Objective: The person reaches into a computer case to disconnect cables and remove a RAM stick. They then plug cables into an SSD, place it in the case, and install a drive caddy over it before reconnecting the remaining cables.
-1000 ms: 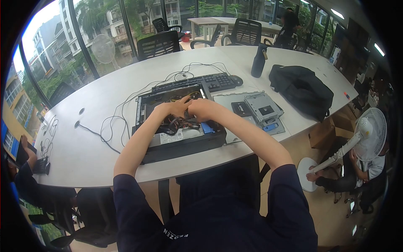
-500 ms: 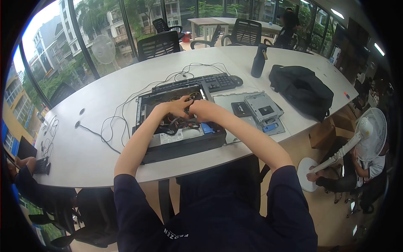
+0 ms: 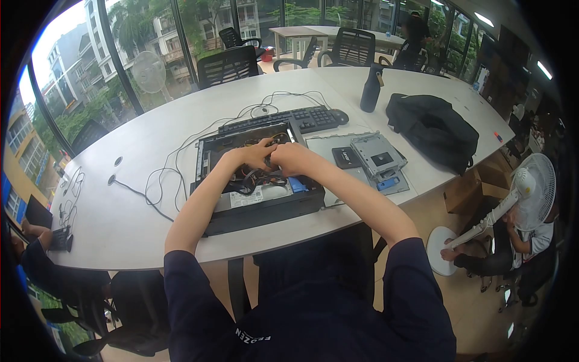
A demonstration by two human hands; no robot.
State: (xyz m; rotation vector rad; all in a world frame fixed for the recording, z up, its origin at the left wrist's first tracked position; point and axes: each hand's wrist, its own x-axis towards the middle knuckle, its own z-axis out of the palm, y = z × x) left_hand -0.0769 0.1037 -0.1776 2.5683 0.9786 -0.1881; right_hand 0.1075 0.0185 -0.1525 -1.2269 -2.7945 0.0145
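An opened desktop computer case lies flat on the white table, its inside facing up. Both hands reach into it and meet near its middle. My left hand has its fingers bent down among the parts, and their tips are hidden. My right hand is closed beside it, with whatever it grips out of sight. Black cables bunch below the hands. A silver drive with a white label and a blue latch sit in the near part of the case.
Behind the case lies a black keyboard with a mouse. To the right are a metal side panel, a small black drive and an optical drive. Farther off stand a dark bottle and a black bag.
Hardly anything differs. My hands stay at the same place inside the case, with only a slight shift of the right hand and forearm.
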